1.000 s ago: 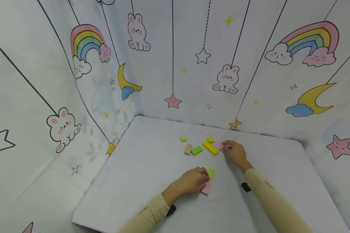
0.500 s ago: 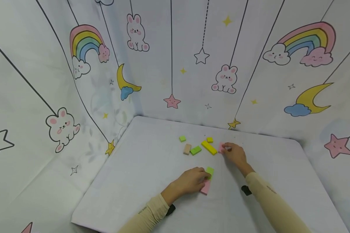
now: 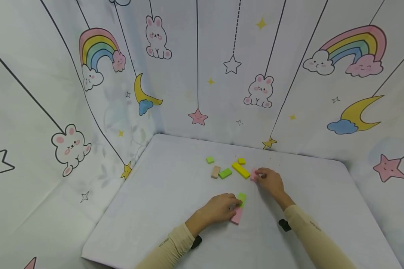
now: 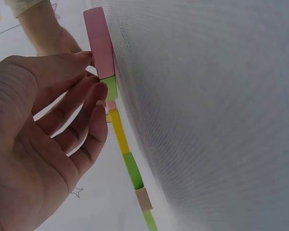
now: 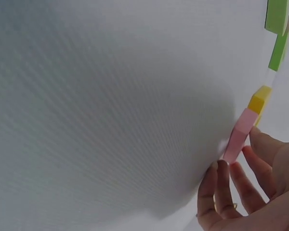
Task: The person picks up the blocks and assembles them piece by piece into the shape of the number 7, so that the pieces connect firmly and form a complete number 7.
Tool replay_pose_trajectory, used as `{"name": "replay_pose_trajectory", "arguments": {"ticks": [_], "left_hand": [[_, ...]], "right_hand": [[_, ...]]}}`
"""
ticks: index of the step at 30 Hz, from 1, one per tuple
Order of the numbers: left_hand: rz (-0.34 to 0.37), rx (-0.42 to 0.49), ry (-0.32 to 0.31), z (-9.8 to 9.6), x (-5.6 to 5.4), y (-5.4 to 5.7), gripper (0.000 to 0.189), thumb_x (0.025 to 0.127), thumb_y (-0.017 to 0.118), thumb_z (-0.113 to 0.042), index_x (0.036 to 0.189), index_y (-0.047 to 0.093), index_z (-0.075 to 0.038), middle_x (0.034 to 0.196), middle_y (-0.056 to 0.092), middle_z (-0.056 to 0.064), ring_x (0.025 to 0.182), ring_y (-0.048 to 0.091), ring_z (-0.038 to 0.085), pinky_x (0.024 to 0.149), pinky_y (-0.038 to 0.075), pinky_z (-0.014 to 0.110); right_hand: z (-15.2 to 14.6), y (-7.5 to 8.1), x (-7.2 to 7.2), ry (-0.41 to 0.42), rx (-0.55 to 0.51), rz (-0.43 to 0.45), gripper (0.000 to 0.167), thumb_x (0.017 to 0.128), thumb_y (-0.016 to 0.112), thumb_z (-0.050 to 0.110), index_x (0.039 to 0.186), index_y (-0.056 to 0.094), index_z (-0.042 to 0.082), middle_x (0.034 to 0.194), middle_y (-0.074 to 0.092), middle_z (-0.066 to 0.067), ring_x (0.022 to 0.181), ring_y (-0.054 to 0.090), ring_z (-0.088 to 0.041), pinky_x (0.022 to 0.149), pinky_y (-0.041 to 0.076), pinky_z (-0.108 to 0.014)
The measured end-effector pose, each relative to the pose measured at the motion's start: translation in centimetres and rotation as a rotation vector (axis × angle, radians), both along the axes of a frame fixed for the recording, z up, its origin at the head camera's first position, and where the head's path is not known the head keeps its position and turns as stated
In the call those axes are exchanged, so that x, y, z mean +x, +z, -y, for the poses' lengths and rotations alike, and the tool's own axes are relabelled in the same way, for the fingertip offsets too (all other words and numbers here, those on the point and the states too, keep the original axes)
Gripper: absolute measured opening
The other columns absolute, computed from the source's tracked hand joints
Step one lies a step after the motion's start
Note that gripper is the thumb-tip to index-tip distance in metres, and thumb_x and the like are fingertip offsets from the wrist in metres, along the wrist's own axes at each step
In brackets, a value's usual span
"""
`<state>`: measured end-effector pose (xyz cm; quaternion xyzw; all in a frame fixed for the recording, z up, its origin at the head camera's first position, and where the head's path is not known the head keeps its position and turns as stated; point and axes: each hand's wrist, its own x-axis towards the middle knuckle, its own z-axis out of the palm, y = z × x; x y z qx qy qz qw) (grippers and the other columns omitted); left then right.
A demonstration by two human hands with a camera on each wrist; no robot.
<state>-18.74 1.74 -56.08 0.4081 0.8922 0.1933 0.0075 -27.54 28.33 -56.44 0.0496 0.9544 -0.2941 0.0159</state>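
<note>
My left hand point(image 3: 219, 209) steadies the pink-and-green row point(image 3: 239, 209) at lower centre while my right hand point(image 3: 271, 179) pinches 1 small pink block point(image 3: 253, 174); judged next: bring it down to join that row.

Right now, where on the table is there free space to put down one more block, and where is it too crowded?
The table lies bare on its left side, left of the left hand, and on its right side, right of the right hand. It is crowded in the middle far part, around the long yellow block, the green block and the beige block.
</note>
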Motion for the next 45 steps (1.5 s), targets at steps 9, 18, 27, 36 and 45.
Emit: {"name": "replay_pose_trajectory", "arguments": {"ticks": [9, 18, 27, 36, 45], "left_hand": [[-0.036, -0.031, 0.001, -0.1, 0.2, 0.1, 0.026, 0.096, 0.077, -0.023, 0.121, 0.079, -0.019, 0.111, 0.07, -0.009, 0.1, 0.065, 0.0, 0.084, 0.052, 0.015], [-0.037, -0.028, -0.002, 0.0, 0.2, 0.1, 0.02, 0.096, 0.077, -0.023, 0.116, 0.081, -0.019, 0.111, 0.07, -0.008, 0.101, 0.066, 0.001, 0.085, 0.053, 0.016], [-0.021, -0.019, 0.0, -0.1, 0.3, 0.0, 0.02, 0.096, 0.077, -0.022, 0.115, 0.081, -0.019, 0.11, 0.07, -0.009, 0.099, 0.066, 0.001, 0.083, 0.053, 0.016], [-0.012, -0.016, -0.002, -0.1, 0.2, 0.0, 0.02, 0.096, 0.076, -0.022, 0.115, 0.08, -0.018, 0.11, 0.069, -0.008, 0.099, 0.065, 0.001, 0.085, 0.053, 0.017], [0.001, -0.018, 0.004, -0.1, -0.1, -0.4, 0.021, 0.097, 0.076, -0.023, 0.117, 0.08, -0.018, 0.112, 0.069, -0.008, 0.101, 0.065, 0.002, 0.086, 0.054, 0.017]], "right_hand": [[0.4, -0.2, 1.1, 0.021, -0.015, -0.042, 0.033, 0.098, 0.076, 0.026, 0.124, 0.077, 0.006, 0.141, 0.064, -0.015, 0.118, 0.063, -0.035, 0.096, 0.053, -0.053], [0.7, -0.4, 1.7, 0.032, -0.028, -0.066, 0.033, 0.096, 0.077, 0.027, 0.122, 0.077, 0.006, 0.14, 0.064, -0.017, 0.12, 0.061, -0.037, 0.1, 0.051, -0.055], [0.9, -0.5, 2.1, 0.032, -0.027, -0.08, 0.034, 0.095, 0.078, 0.027, 0.121, 0.078, 0.006, 0.137, 0.066, -0.017, 0.117, 0.063, -0.037, 0.097, 0.052, -0.055], [1.3, -0.6, 2.6, 0.053, -0.021, -0.091, 0.031, 0.095, 0.079, 0.025, 0.12, 0.079, 0.006, 0.135, 0.068, -0.015, 0.12, 0.062, -0.037, 0.099, 0.05, -0.055], [2.0, -0.5, 2.9, 0.06, -0.026, -0.098, 0.031, 0.094, 0.08, 0.026, 0.118, 0.079, 0.007, 0.134, 0.069, -0.013, 0.118, 0.063, -0.035, 0.097, 0.052, -0.054]]}}
